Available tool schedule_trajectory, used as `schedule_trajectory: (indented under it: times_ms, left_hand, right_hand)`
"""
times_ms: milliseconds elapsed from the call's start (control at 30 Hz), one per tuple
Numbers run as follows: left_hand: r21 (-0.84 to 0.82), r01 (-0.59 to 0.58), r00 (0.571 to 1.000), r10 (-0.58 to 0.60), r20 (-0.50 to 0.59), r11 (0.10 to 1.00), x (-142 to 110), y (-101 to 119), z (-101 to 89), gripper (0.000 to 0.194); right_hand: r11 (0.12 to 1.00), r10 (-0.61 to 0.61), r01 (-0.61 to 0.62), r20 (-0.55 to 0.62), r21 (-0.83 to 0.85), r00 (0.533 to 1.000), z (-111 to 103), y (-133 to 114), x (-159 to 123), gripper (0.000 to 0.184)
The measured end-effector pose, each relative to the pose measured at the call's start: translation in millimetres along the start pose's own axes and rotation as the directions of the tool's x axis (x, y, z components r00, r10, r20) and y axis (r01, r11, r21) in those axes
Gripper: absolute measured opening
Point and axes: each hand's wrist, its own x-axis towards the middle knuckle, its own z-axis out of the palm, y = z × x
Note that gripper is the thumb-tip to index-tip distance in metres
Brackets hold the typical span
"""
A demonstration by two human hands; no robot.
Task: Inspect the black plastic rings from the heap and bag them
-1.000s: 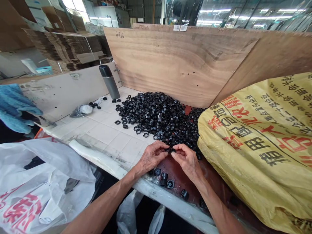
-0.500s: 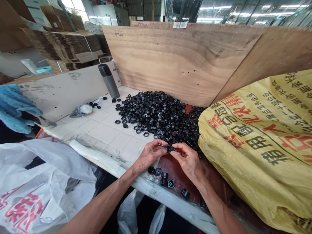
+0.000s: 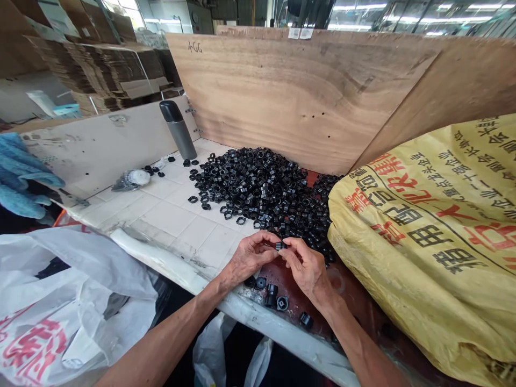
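Between my fingertips is a small black plastic part (image 3: 279,246), mostly covered by the fingers. My left hand (image 3: 253,255) pinches it from the left, thumb and forefinger closed. From the right, my right hand (image 3: 307,265) closes its thumb and fingers on the same part. Just beyond both hands rises a heap of black plastic rings (image 3: 262,185). Nearer to me, below the hands, lie several black cylindrical caps, among them an upright cap (image 3: 271,295), a cap showing its hollow end (image 3: 282,303) and a cap lying farther right (image 3: 306,320).
A yellow woven sack (image 3: 423,242) bulges over the right side. A grey flask (image 3: 178,130) stands at the back left, near a small clear bag (image 3: 131,180). A plywood board (image 3: 290,97) walls off the back. A white plastic bag (image 3: 80,301) hangs at the near left.
The hands stay together at nearly the same spot, with the grip shifting on the small black part. It showed more half a second ago. The view has tilted slightly.
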Motion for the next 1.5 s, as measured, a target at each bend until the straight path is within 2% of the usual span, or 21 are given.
schedule_trajectory:
  times_ms: [200, 367, 433, 500, 567, 633, 767, 900, 967, 1067, 1233, 1333, 1500]
  left_hand:
    - [0.031, -0.005, 1.0, 0.005, 0.004, 1.0, -2, 2, 1.6, 0.025]
    - [0.081, -0.065, 0.998, 0.065, 0.004, 0.995, -2, 1, 1.7, 0.022]
    - [0.058, -0.046, 0.999, 0.046, -0.003, 0.997, -2, 0, 1.7, 0.022]
    - [0.023, -0.026, 1.0, 0.027, -0.012, 0.999, -1, 1, 1.6, 0.022]
    - [0.0, -0.022, 1.0, 0.022, -0.016, 1.0, -1, 1, 1.3, 0.021]
    - [0.009, -0.031, 0.999, 0.031, -0.009, 0.999, -2, 1, 1.1, 0.019]
    - [0.023, -0.046, 0.999, 0.046, 0.001, 0.999, -2, 1, 1.1, 0.02]
    - [0.014, -0.045, 0.999, 0.045, -0.001, 0.999, -2, 0, 1.2, 0.019]
    - [0.027, -0.046, 0.999, 0.046, 0.0, 0.999, -2, 1, 1.0, 0.018]
    - [0.048, -0.047, 0.999, 0.047, 0.002, 0.998, -2, 2, 0.9, 0.019]
    - [0.022, -0.017, 1.0, 0.017, -0.021, 1.0, -2, 5, 2.5, 0.02]
    - [0.032, -0.026, 0.999, 0.027, -0.028, 0.999, -3, 5, 2.9, 0.019]
    - [0.054, -0.014, 1.0, 0.014, 0.0, 0.998, -4, 1, 1.3, 0.019]
  right_hand:
    - [0.998, -0.043, 0.046, 0.049, -0.051, 0.998, -3, -2, -1, 0.014]
    - [0.98, -0.072, 0.074, 0.018, -0.183, 0.997, 1, 2, -1, 0.037]
    - [0.986, -0.047, 0.045, -0.011, -0.16, 0.999, 2, 0, -1, 0.032]
    - [0.997, -0.026, 0.024, -0.027, -0.075, 0.999, -1, -3, -1, 0.018]
    - [0.998, -0.057, 0.057, -0.015, -0.009, 0.998, -3, -6, 0, 0.019]
    - [0.997, -0.081, 0.081, 0.003, -0.017, 0.997, -5, -6, 0, 0.015]
    - [0.994, -0.032, 0.033, 0.008, -0.104, 0.999, -4, -2, 0, 0.035]
    - [0.999, -0.04, 0.04, -0.01, -0.034, 0.999, -4, -4, -1, 0.02]
    - [0.998, -0.047, 0.048, 0.011, -0.046, 0.999, -5, -6, 0, 0.02]
    - [0.995, -0.024, 0.025, 0.01, -0.101, 1.0, -7, -7, 0, 0.032]
    - [0.991, -0.062, 0.065, 0.03, -0.114, 0.998, -7, -9, -1, 0.033]
    - [0.997, -0.071, 0.072, 0.005, -0.043, 0.997, -7, -11, 0, 0.017]
    - [1.0, -0.022, 0.022, -0.034, 0.004, 0.999, -10, -10, 1, 0.012]
